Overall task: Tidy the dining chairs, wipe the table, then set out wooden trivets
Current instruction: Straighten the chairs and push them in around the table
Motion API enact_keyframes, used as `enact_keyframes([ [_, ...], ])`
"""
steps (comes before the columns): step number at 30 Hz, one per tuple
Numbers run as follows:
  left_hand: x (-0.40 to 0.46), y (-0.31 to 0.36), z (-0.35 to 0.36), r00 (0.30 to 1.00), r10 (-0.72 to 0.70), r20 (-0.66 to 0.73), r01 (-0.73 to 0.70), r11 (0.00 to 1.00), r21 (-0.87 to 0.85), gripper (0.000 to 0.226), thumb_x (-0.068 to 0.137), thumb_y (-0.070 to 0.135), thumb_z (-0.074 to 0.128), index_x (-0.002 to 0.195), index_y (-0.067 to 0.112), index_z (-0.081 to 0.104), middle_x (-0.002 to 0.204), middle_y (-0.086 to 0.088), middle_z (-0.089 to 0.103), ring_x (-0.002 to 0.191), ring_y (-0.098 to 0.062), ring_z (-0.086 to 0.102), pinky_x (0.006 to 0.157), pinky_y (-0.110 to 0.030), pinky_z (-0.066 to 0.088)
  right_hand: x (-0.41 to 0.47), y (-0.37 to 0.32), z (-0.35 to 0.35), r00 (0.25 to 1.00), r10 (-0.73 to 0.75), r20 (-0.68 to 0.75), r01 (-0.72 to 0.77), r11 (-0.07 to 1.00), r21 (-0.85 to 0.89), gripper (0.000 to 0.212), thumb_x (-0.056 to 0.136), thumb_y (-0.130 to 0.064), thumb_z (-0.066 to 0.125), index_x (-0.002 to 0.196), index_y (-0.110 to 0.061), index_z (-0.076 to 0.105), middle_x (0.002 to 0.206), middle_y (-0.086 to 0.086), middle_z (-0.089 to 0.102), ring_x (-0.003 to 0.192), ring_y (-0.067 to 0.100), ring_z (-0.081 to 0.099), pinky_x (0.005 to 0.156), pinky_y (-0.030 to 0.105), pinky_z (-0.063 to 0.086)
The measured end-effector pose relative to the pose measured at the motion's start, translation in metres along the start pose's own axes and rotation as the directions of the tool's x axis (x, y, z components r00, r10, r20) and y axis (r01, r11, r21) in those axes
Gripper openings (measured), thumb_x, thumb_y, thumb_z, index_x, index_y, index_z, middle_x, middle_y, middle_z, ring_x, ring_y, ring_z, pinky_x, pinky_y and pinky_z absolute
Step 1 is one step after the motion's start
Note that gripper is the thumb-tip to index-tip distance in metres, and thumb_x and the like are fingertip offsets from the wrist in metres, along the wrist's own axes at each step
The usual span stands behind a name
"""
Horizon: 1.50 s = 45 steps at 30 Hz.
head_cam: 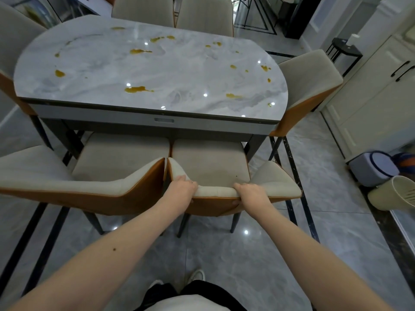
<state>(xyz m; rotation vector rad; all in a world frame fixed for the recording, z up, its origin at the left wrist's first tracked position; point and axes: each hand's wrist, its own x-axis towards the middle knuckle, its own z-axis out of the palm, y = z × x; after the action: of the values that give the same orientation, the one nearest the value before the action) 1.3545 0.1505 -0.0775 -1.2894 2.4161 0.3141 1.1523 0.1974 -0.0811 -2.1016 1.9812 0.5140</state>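
Hands gripping chair backrest, stained table

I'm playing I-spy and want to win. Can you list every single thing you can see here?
table: one, grey marble top, centre.
spills: many, yellow-brown, scattered on the tabletop.
chairs: seven in view, beige with orange backs, around the table; two near ones side by side.
stool: one, black, far right.
cabinet: one, cream, right wall.
bin: one, lilac-grey, right floor.
basket: one, cream, tipped beside the bin.
shoes: two, white, bottom.
left hand: grips near chair's backrest.
right hand: grips same backrest.
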Motion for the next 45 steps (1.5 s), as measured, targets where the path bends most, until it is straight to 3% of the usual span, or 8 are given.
enact_keyframes([
  [18,-0.013,-0.016,0.010,0.994,0.072,-0.084,-0.070,0.997,0.026,0.040,0.091,0.022,0.058,0.128,0.013,0.047,0.130,-0.006,0.053,0.122,-0.025,0.041,0.103,-0.035,0.035,-0.009,-0.018,0.005,0.999,0.017,-0.035,-0.014,0.998,0.061,0.030,0.090,-0.034,0.059,0.114,-0.019,0.051,0.110,0.005,0.062,0.101,0.025,0.059,0.086,0.037,0.046],
  [26,-0.013,-0.020,0.006,0.995,0.088,-0.039,-0.087,0.996,0.033,0.046,0.092,0.021,0.057,0.134,0.011,0.041,0.138,-0.008,0.046,0.133,-0.027,0.035,0.110,-0.036,0.030,-0.009,-0.019,0.005,0.999,0.025,-0.043,-0.022,0.996,0.086,0.031,0.089,-0.033,0.060,0.115,-0.019,0.051,0.111,0.004,0.061,0.102,0.025,0.057,0.086,0.036,0.044],
  [32,-0.013,-0.020,0.010,0.995,0.078,-0.061,-0.078,0.997,0.013,0.046,0.091,0.022,0.059,0.133,0.011,0.043,0.136,-0.008,0.048,0.131,-0.026,0.037,0.109,-0.038,0.033,-0.011,-0.019,0.004,0.998,0.026,-0.066,-0.021,0.998,0.066,0.028,0.090,-0.025,0.056,0.117,-0.018,0.051,0.111,0.004,0.061,0.103,0.025,0.057,0.087,0.035,0.043],
  [45,-0.014,-0.021,0.010,0.995,0.076,-0.071,-0.076,0.997,0.002,0.050,0.088,0.023,0.062,0.133,0.011,0.043,0.137,-0.007,0.048,0.131,-0.026,0.038,0.109,-0.038,0.034,-0.011,-0.022,0.007,0.995,0.046,-0.093,-0.037,0.995,0.088,0.030,0.089,-0.030,0.060,0.115,-0.018,0.051,0.110,0.005,0.061,0.104,0.024,0.056,0.089,0.033,0.040],
])
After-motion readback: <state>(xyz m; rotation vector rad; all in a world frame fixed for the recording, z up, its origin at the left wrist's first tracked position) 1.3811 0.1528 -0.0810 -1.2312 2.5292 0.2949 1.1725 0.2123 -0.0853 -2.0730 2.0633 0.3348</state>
